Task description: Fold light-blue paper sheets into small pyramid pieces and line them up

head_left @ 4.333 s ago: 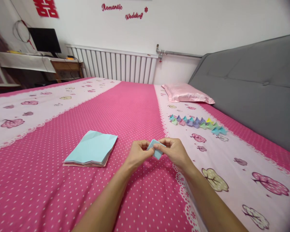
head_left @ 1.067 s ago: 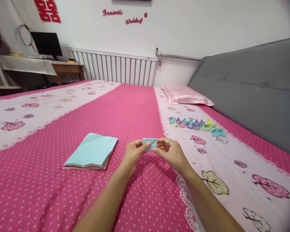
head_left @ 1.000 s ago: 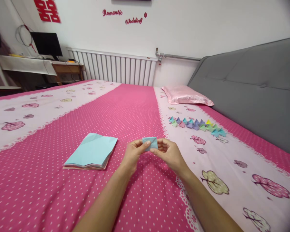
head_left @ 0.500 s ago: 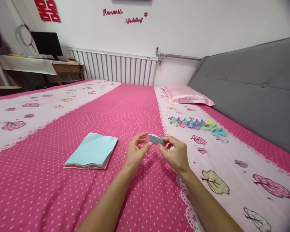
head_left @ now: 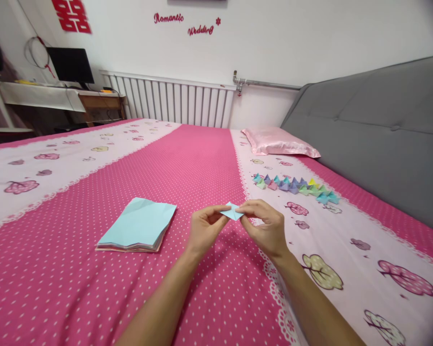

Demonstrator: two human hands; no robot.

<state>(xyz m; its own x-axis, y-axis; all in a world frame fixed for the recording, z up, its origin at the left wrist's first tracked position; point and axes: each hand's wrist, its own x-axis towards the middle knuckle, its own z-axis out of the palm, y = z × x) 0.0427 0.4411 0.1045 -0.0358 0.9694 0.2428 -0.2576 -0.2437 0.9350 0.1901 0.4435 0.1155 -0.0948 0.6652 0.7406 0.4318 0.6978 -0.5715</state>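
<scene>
A small light-blue folded paper (head_left: pixel 232 212) is held above the bed, its creased face turned up in a diamond shape. My left hand (head_left: pixel 206 226) pinches its left corner between thumb and forefinger. At the opposite corner, my right hand (head_left: pixel 266 223) pinches it the same way. To the left lies a stack of square paper (head_left: pixel 137 223) with a light-blue sheet on top. Several small folded paper pieces (head_left: pixel 294 186) in blue, purple, green, pink and yellow stand in rows on the right.
The bed is covered by a pink dotted bedspread (head_left: pixel 187 168). A pink pillow (head_left: pixel 277 142) lies at the far right against the grey headboard (head_left: pixel 375 120). A white radiator (head_left: pixel 173 98) runs along the wall; a desk with a monitor (head_left: pixel 70 66) stands at the far left.
The folded paper has turned from its greyish side to a light-blue diamond face. My left fingers have closed in on its corner, and my right fingers have shifted over its edge.
</scene>
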